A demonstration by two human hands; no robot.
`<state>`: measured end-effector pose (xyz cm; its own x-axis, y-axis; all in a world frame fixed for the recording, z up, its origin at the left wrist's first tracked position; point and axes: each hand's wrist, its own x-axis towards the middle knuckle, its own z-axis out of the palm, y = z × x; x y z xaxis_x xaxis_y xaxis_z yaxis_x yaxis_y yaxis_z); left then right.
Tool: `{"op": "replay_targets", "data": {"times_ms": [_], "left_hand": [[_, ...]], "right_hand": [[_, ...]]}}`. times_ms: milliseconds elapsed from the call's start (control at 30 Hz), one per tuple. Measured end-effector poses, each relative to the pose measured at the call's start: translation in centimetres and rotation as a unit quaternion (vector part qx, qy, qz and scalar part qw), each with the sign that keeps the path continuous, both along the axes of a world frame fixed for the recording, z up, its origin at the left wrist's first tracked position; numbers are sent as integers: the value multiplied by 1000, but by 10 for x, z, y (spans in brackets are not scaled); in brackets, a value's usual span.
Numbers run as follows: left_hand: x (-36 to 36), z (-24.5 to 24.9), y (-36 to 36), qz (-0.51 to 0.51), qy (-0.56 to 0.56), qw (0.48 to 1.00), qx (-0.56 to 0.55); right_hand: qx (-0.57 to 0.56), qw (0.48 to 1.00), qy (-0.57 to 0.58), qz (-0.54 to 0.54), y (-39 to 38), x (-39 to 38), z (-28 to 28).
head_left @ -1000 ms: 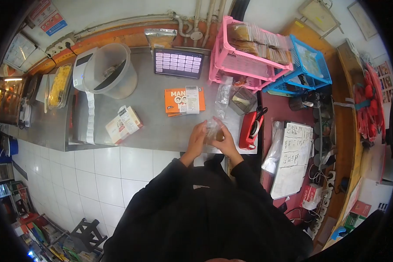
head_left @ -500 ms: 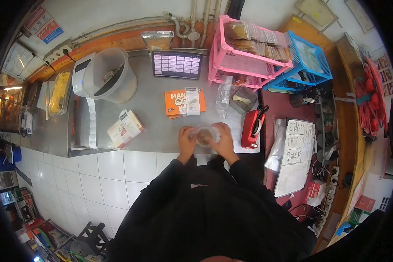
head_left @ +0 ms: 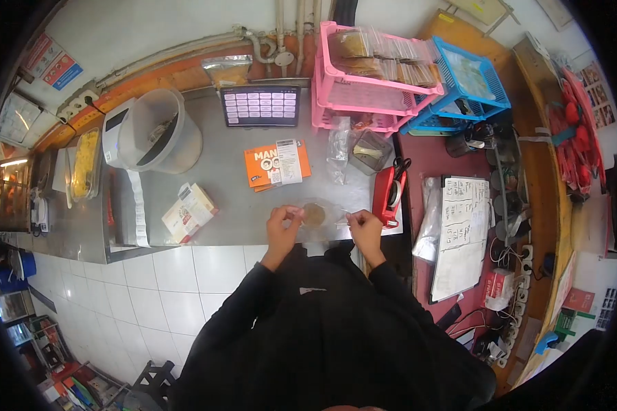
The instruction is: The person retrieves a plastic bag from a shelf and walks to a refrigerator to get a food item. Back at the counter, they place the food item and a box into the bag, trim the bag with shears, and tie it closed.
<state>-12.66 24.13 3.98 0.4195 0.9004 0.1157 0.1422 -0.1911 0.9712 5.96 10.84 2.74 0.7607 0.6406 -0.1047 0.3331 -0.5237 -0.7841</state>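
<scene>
A small round tub with brown contents is at the front edge of the steel counter, between my hands. Clear thin plastic spreads around it, probably a bag; its exact shape is hard to make out. On the left side, my left hand has its fingers closed in a pinch on the plastic, next to the tub. My right hand pinches the plastic's right edge, a short way from the tub. Beyond them lies an orange box with a printed receipt on it.
A red tape dispenser stands close to my right hand. Farther back are a tablet, a clear bucket and pink stacked baskets. A cream packet lies left, a whiteboard right.
My hands have moved apart, from close around the tub to pinching the clear plastic on either side. The view has shifted slightly.
</scene>
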Motion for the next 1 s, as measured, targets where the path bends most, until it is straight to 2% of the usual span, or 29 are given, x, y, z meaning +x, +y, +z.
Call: {"op": "replay_targets", "data": {"times_ms": [33, 133, 233, 267, 333, 433, 533, 600, 667, 733, 833, 867, 900, 933, 967, 1000], "left_hand": [[-3, 8, -1, -6, -15, 1000, -9], [-5, 26, -9, -42, -71, 993, -86], [-9, 43, -11, -33, 15, 988, 148], [-9, 47, -10, -53, -25, 989, 133], [-4, 52, -5, -94, -105, 985, 102], [10, 54, -6, -143, -177, 964, -138], [19, 14, 8, -192, -125, 956, -183], [25, -36, 16, -232, -114, 945, -198], [31, -46, 20, -250, -106, 933, -235], [44, -39, 19, -252, -100, 916, -296], [46, -32, 29, -276, -58, 926, -251], [47, -48, 32, -265, -58, 938, -217], [47, -31, 30, -297, -67, 921, -245], [49, -13, 27, -327, -73, 902, -273], [50, -7, 29, -333, -37, 905, -260], [50, -15, 32, -348, -50, 896, -273]], "right_hand": [[-4, 993, 118, -7, 0, 2, 9], [125, 983, 109, 77, 11, -10, 57], [270, 946, 101, 150, 24, -15, 53], [303, 918, 214, 137, 28, -17, 52], [353, 824, 430, 106, 38, -21, 56], [290, 831, 463, 105, 52, -20, 43], [239, 897, 356, 104, 65, -21, 10], [209, 889, 395, 97, 68, -20, -10], [186, 893, 402, 83, 69, -19, -29], [173, 908, 378, 54, 66, -19, -40], [196, 883, 420, 75, 63, -12, -39], [199, 882, 416, 94, 62, -12, -29], [207, 859, 461, 80, 59, -16, -7], [195, 854, 466, 127, 54, -16, -19], [207, 860, 448, 128, 53, -19, -14], [193, 875, 427, 123, 56, -23, -40]]}}
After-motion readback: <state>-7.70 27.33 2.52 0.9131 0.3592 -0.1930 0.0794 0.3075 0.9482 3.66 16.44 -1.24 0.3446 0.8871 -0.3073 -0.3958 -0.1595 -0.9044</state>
